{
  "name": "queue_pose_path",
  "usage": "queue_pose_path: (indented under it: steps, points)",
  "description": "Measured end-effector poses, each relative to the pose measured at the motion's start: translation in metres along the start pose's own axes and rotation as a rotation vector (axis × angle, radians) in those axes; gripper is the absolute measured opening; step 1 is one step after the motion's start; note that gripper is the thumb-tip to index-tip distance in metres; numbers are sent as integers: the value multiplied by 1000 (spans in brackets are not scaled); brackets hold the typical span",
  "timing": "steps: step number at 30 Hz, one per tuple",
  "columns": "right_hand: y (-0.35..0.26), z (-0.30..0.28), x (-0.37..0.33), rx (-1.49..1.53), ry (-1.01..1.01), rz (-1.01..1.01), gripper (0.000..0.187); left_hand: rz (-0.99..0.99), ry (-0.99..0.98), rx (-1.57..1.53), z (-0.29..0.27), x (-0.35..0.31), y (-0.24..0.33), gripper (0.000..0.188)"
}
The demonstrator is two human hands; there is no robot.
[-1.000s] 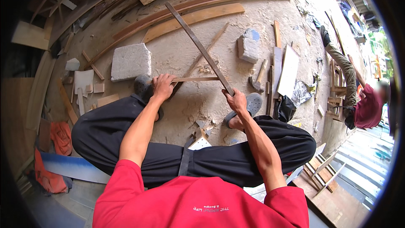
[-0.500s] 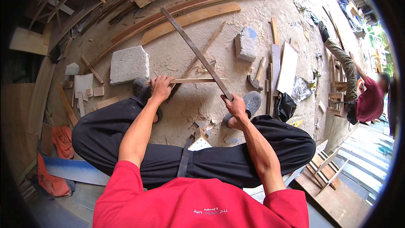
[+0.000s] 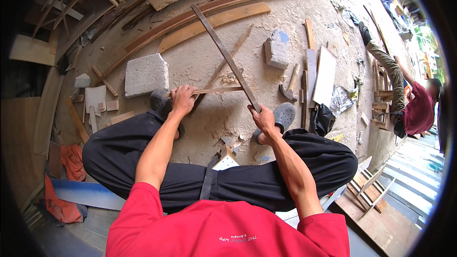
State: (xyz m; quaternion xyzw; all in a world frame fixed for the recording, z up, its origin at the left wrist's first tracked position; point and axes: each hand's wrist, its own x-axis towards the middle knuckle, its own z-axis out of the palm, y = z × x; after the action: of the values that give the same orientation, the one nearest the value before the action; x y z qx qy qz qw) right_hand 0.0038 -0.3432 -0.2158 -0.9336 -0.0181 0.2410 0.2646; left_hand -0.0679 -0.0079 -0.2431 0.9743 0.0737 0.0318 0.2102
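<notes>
My left hand [image 3: 183, 100] is closed around a small bundle of thin wooden strips [image 3: 221, 90], which points right between my feet. In my right hand [image 3: 263, 119] is the near end of a long, dark, narrow wooden strip [image 3: 220, 45]. It slants away to the far left and crosses over the right end of the thin strips; whether the two touch I cannot tell. Below them on the ground lies another narrow wooden piece [image 3: 232, 56], its near part dark. A hammer [image 3: 289, 85] with a wooden handle rests beyond my right shoe [image 3: 284, 115].
A large white block [image 3: 146, 75] stands at left, a smaller block [image 3: 277, 50] farther right. Long boards [image 3: 214, 23] lie across the far ground. Right of the hammer are a white panel [image 3: 324, 76] and a black bag [image 3: 323, 121]. Another person [image 3: 420, 109] is at far right.
The dark strip's far end has swung to the right and away, while my right hand has shifted slightly left. The thin strips' right end has risen a little in the picture.
</notes>
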Motion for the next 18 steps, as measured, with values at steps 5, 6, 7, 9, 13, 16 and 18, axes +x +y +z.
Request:
queue_pose_path:
  steps: [5, 6, 7, 9, 13, 16, 18]
  points:
    - [-1, 1, 0, -5, 9, 1, 52, 8, 14, -18, 1, 1, 1, 23]
    - [-2, 1, 0, -10, 12, -1, 51, 5, 15, -19, 1, 1, 1, 22]
    - [-3, 1, 0, -16, 15, -2, 51, 1, 15, -21, 0, 1, 0, 22]
    - [-3, 1, 0, -24, 28, -21, 51, -6, 11, -23, 0, 1, 1, 22]
    - [-3, 1, 0, -15, 29, -25, 52, -18, 1, -21, 0, 1, 1, 21]
    - [-2, 3, -1, -19, 52, -42, 53, -19, -6, -24, -1, 1, 3, 21]
    - [0, 4, 1, -14, 44, -35, 53, -20, -6, -22, -1, 2, 4, 21]
